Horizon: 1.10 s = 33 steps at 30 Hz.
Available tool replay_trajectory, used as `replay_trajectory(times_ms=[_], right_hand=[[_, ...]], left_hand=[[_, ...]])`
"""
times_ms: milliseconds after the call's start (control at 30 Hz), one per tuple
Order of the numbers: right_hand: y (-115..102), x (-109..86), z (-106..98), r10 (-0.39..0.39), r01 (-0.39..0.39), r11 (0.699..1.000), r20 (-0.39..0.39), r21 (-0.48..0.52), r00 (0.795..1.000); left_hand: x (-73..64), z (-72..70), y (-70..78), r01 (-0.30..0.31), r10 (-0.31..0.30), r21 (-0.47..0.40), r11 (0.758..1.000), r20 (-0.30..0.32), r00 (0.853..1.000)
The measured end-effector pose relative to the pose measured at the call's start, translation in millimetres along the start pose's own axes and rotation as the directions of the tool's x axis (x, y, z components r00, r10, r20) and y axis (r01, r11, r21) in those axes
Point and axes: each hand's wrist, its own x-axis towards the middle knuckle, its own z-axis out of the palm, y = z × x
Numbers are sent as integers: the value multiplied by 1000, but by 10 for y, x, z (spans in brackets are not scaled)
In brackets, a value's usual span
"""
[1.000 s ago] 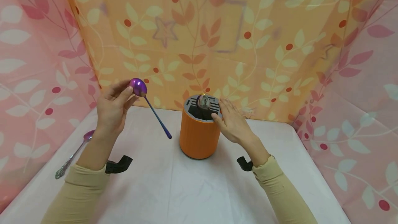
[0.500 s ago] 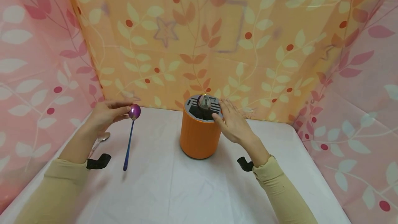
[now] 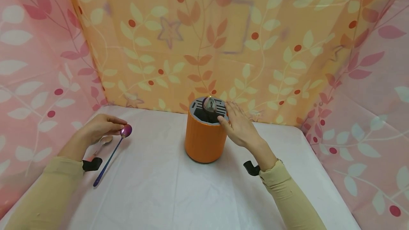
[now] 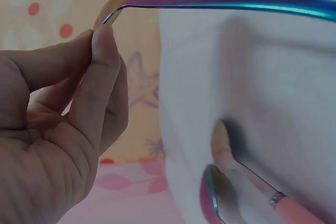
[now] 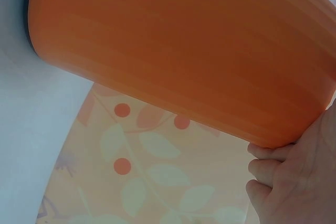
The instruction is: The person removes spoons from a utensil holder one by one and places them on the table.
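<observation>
My left hand (image 3: 100, 129) pinches a purple-blue iridescent long-handled spoon (image 3: 126, 131) by its bowl, at the left of the table. The spoon's handle (image 4: 226, 2) hangs down toward the near side, above the cloth. Mid-table stands an orange cylindrical utensil holder (image 3: 204, 144) with a grey slotted top. A silver spoon's bowl (image 3: 210, 105) pokes up out of it. With fingers extended, my right hand (image 3: 239, 127) rests against the holder's right rim; in the right wrist view its fingertips touch the orange side.
Under my left hand lies a pink-handled spoon (image 3: 106, 139). Beside it, in the left wrist view, is a second iridescent spoon (image 4: 211, 195), hidden by my arm from the head view. A white cloth (image 3: 179, 194) covers the table; patterned curtains (image 3: 271, 63) enclose it.
My left hand has carried the purple-blue spoon left and down toward the table, and its handle has swung to the near left. My right hand and the holder have stayed put.
</observation>
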Motion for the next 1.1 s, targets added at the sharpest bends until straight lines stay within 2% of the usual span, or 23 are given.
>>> replay_trajectory(times_ms=[167,333,433,533,700,833,933,1100], right_hand=[[2,4,5,2,-2,1000,0,-3,1000],[0,-5,-1,5,-5,1000,10,0,1000],[3,-9,-1,8,-8,1000,13,2,1000],[9,-8,3,7,-7,1000,8,6,1000],[6,-8,8,3,-3,1000,2,11,1000],[1,-8,1,4,-4,1000,-4,14,1000],[1,-6,-3,7,-7,1000,-6,14,1000],[-4,-9,-2,12,-12,1000,2,17,1000]], left_hand=[[88,-41,-178,36,-35,53,998,-20,999],[151,-43,-351,39,-34,97,994,-52,998],[170,-29,-407,39,-28,141,989,-83,996],[184,-18,-444,67,-52,165,984,-98,994],[198,-18,-507,111,-94,160,981,-114,989],[221,-13,-549,80,-41,263,961,-150,988],[233,1,-568,56,9,361,931,-175,985],[223,26,-581,37,48,422,906,-189,981]])
